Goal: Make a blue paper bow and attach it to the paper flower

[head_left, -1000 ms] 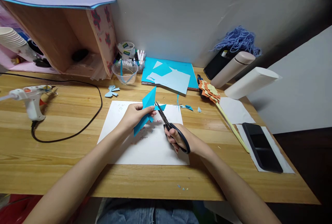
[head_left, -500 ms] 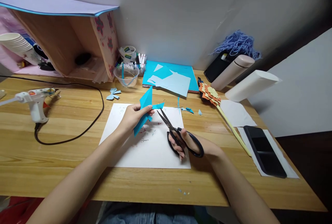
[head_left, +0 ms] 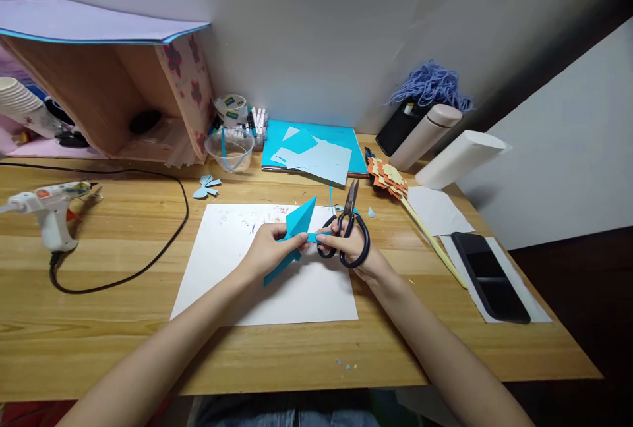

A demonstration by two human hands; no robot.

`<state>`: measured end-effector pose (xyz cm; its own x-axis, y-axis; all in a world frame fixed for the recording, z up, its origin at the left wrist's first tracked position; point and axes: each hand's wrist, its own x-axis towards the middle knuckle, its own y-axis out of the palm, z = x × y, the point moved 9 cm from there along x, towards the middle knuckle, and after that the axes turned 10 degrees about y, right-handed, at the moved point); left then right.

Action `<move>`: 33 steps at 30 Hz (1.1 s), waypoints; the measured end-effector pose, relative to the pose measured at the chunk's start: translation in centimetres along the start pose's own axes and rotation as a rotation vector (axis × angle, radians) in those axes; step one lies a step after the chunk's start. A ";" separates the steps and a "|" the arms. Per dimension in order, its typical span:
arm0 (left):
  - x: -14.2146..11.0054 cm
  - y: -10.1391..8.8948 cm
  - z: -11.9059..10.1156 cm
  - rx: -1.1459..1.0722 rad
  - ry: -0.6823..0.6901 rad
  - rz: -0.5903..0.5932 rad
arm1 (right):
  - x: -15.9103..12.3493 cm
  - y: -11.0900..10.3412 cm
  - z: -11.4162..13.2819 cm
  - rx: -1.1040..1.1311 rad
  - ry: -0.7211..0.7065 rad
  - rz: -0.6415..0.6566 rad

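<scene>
My left hand [head_left: 270, 252] pinches a folded blue paper shape [head_left: 295, 236] above a white sheet [head_left: 237, 275] on the wooden desk [head_left: 99, 295]. My right hand [head_left: 353, 249] has its fingers through the handles of black scissors [head_left: 349, 226], blades closed and pointing up and away. The right thumb and forefinger also pinch a small flap at the right edge of the blue paper. Both hands meet over the upper middle of the white sheet.
A glue gun [head_left: 47, 206] with a black cord [head_left: 163, 242] lies at left. Blue paper sheets [head_left: 316, 150], a plastic bowl [head_left: 230, 149], markers, a paper bow [head_left: 206, 186], a patterned paper stick [head_left: 395, 183], a phone [head_left: 487, 275], bottles and yarn [head_left: 428, 84] ring the desk.
The right hand swung the scissors from cutting at the paper to blades pointing upward, and moved left to pinch the paper's flap. The left hand lowered the paper slightly.
</scene>
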<state>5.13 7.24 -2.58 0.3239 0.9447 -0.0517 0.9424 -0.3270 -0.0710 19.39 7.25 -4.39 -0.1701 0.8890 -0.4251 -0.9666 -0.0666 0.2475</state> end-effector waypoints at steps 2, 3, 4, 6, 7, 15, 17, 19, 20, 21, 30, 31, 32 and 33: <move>0.0 0.1 -0.1 0.018 0.007 0.006 | 0.2 -0.2 0.0 -0.050 -0.053 0.010; 0.0 0.1 -0.1 0.031 0.002 0.006 | 0.2 -0.2 0.1 -0.087 -0.083 0.011; -0.1 0.1 -0.1 0.045 -0.003 0.007 | 0.2 -0.3 0.3 -0.122 -0.111 0.009; -0.1 0.2 0.0 0.063 -0.015 0.018 | 0.1 -0.1 0.6 -0.173 -0.150 0.011; -0.1 0.2 0.1 0.070 -0.019 0.021 | -0.1 0.1 0.7 -0.189 -0.158 0.012; 0.1 -0.2 0.6 0.127 -0.015 0.018 | -1.3 0.6 1.7 -0.294 -0.184 -0.090; 0.0 -0.1 0.3 0.133 -0.013 0.028 | -1.1 0.6 1.6 -0.289 -0.183 -0.071; 0.0 0.0 0.1 0.112 -0.017 0.044 | -0.8 0.7 1.2 -0.258 -0.162 -0.027; -0.1 0.2 0.0 0.089 -0.021 0.053 | -0.6 0.8 1.0 -0.232 -0.148 -0.005; -0.1 0.3 0.0 0.060 -0.028 0.064 | -0.5 0.8 0.9 -0.200 -0.131 0.014; -0.1 -0.6 1.3 -0.226 -0.233 0.007 | -0.4 0.0 1.9 0.002 -0.056 -0.018; -0.1 -0.6 1.3 -0.228 -0.238 0.006 | -0.4 -0.6 2.4 -0.008 -0.083 -0.046; -0.2 -0.6 1.2 -0.230 -0.240 0.004 | -0.3 -1.3 2.8 -0.033 -0.115 -0.089; -0.2 -0.6 1.1 -0.231 -0.241 0.003 | -0.3 -2.4 3.3 -0.076 -0.155 -0.152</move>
<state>4.42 7.22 -3.65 0.3230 0.9016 -0.2878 0.9447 -0.2888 0.1556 22.36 8.60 -1.96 0.0042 0.9499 -0.3124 -0.9915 0.0447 0.1226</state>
